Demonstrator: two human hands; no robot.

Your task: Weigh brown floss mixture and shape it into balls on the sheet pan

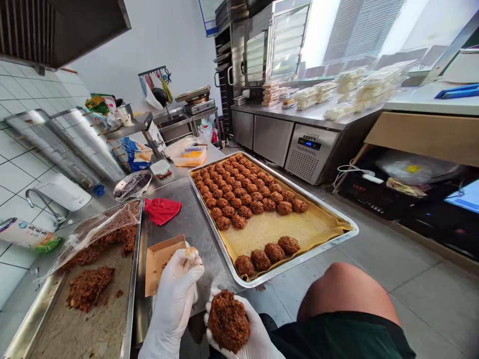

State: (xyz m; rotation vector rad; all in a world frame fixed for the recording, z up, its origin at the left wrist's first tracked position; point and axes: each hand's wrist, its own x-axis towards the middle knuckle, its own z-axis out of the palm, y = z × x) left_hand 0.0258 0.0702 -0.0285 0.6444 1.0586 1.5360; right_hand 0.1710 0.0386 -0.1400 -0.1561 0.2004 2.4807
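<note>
My white-gloved right hand [258,329] is cupped firmly round one rough, reddish-brown ball of minced mixture [229,321]; take that ball as the centre of my dial. At 10 o'clock my white-gloved left hand [175,291] is curled, thumb near fingertips; I can't tell whether anything is pinched there.

The ball's surface looks loose and craggy, so too hard a squeeze could crack it, and too slack a hold could let it drop past the edge of the steel bench [202,234]. Sticky gloves might pull bits away. At 1 o'clock, the large silver rectangular tray [354,229] seems to overhang the bench; a bump from my bare knee [340,289], at 2 o'clock, could tip it or set balls rolling.

Counting: one ball in my grip; four in the tray's near row [274,252]; dozens in its far block [243,189], too tightly packed at the back for me to number. I see two big trays, the second a worn metal one [107,329] at 9 o'clock, bearing one separate mound of brown mince [90,288] and a larger mass beneath clear plastic film [116,217]. One brown cardboard carton [153,264] holding crumbs sits at 10 o'clock, one crumpled red cloth [162,210] at 11.
</note>
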